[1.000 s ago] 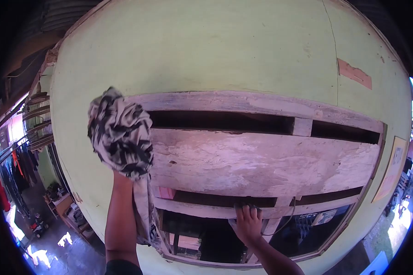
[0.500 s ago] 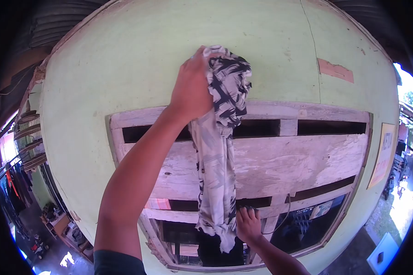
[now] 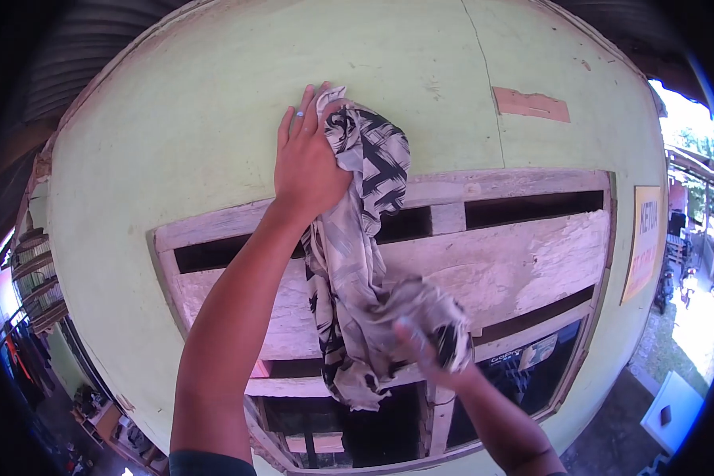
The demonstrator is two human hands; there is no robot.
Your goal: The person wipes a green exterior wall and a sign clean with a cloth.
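A thin cream-and-grey cloth (image 3: 349, 246) with black brush-stroke patterning hangs bunched in front of the wall. My left hand (image 3: 313, 163) is high up against the green wall, its fingers spread, with the cloth's top gripped at the thumb side; a blue-grey ring or mark shows on one finger. Lower right, my right hand (image 3: 436, 357) is blurred by motion. Part of the cloth is drawn sideways and lifted at that hand, and its fingers are partly hidden in the folds. The cloth's frayed lower end dangles freely below.
Behind the cloth is a weathered wooden window frame (image 3: 516, 254) with dark slots and glass panes (image 3: 516, 381) below. A sign (image 3: 642, 242) and a pink patch (image 3: 531, 105) are on the wall. Stacked woven cages (image 3: 38, 274) hang left; a white panel (image 3: 674, 412) stands lower right.
My left fingers have spread against the wall. My right hand has moved up, and the lower cloth now swings out to the right. The view has shifted slightly right.
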